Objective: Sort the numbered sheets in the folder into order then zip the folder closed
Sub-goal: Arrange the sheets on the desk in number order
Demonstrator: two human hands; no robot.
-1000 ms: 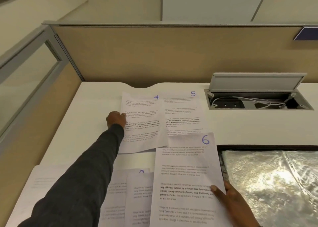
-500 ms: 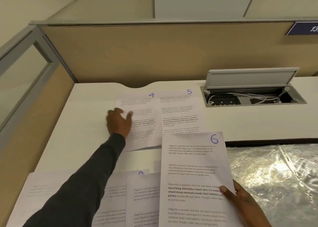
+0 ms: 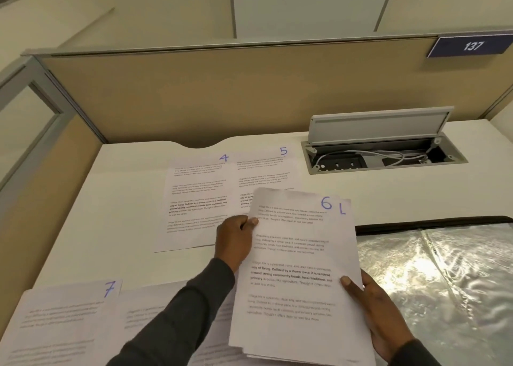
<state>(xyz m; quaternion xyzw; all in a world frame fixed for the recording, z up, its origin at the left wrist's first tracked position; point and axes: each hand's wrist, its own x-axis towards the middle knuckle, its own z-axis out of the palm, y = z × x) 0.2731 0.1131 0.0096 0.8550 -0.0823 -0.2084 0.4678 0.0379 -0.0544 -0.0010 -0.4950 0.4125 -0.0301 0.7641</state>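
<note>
Sheet 6 (image 3: 294,268) pinched between both hands' fingers (image 3: 350,284).

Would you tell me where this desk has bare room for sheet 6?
Bare white desk lies left of white printed sheet 4, and between the grey cable box and the black folder. The near edge around sheet 7 is crowded.

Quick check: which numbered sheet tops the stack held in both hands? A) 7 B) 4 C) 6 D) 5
C: the left hand and right hand both grip the stack topped by the sheet marked 6, while sheet 4, sheet 5 and sheet 7 lie on the desk.
</note>
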